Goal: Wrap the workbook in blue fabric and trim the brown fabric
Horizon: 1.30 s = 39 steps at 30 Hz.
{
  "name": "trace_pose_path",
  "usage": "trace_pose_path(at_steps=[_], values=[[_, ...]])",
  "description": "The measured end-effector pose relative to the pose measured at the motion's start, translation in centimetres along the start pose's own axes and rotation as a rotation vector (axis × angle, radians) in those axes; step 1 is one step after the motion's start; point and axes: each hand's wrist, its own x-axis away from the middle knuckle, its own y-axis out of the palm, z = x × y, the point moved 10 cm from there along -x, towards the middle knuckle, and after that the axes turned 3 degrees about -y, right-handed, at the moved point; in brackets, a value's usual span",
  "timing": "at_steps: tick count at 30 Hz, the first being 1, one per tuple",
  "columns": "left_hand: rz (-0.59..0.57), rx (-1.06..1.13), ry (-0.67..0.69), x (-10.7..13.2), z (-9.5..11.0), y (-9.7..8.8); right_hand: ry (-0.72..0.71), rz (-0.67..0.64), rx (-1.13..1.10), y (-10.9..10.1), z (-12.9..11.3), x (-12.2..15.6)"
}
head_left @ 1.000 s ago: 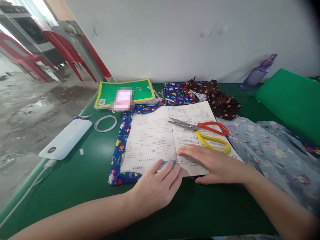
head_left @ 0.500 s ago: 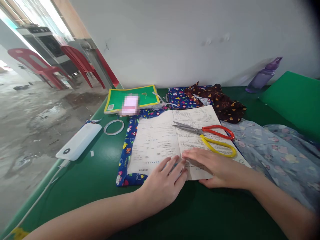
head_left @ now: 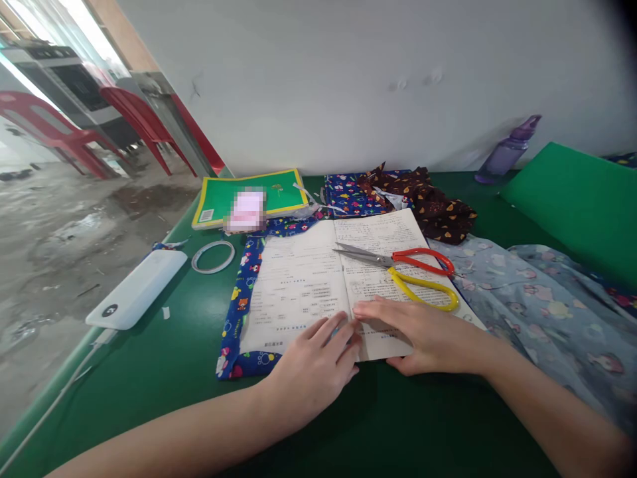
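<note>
- Open book (head_left: pixel 308 279): we see it lying flat, pages up, in the middle of the green table (head_left: pixel 149 385), on top of a blue printed fabric (head_left: pixel 237 305) that shows along its left and near edges.
- Left hand (head_left: pixel 313 372): palm down and fingers spread, grasping nothing. Its fingertips rest on the near edge of the left page, just beside the spine.
- Right hand (head_left: pixel 423 332): likewise flat and unclenched, pressing the near part of the right page. Its fingertips meet those of the left hand at the fold.
- Scissors (head_left: pixel 403 269): we find them on the right page, beyond the right hand, blades closed and pointing left, with one red and one yellow handle.
- Pale blue fabric (head_left: pixel 537 299): spread to the right of the book.
- Brown fabric (head_left: pixel 438 202): crumpled behind the book, near the wall.
- Green book (head_left: pixel 219 199): closed, at the far left.
- Tape ring (head_left: pixel 213 256) and white power bank (head_left: pixel 137 289): left of the blue fabric, near the table edge.
- Purple bottle (head_left: pixel 507 151): against the wall, far right.
</note>
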Motion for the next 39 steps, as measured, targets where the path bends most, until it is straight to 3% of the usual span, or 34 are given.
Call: trace_pose_path(at_steps=[9,18,23,28,32,39], values=[[-0.046,0.003,-0.044,-0.4,0.1,0.5,0.001,-0.003,0.010,0.4,0.3,0.3],[-0.029,-0.038,0.003,-0.5,0.6,0.5,-0.031,0.014,0.048,0.2,-0.1,0.2],[-0.009,-0.004,0.002,-0.8,0.6,0.1,-0.055,0.028,0.070,0.0,-0.4,0.2],[0.038,0.069,0.112,-0.6,2.5,-1.2,-0.084,0.065,0.047,-0.4,-0.6,0.1],[-0.022,0.175,0.140,-0.6,3.3,-1.1,-0.087,0.068,0.038,-0.4,-0.6,0.0],[-0.180,0.213,0.115,-0.8,2.8,0.4,-0.050,0.045,0.016,-0.2,-0.2,0.1]])
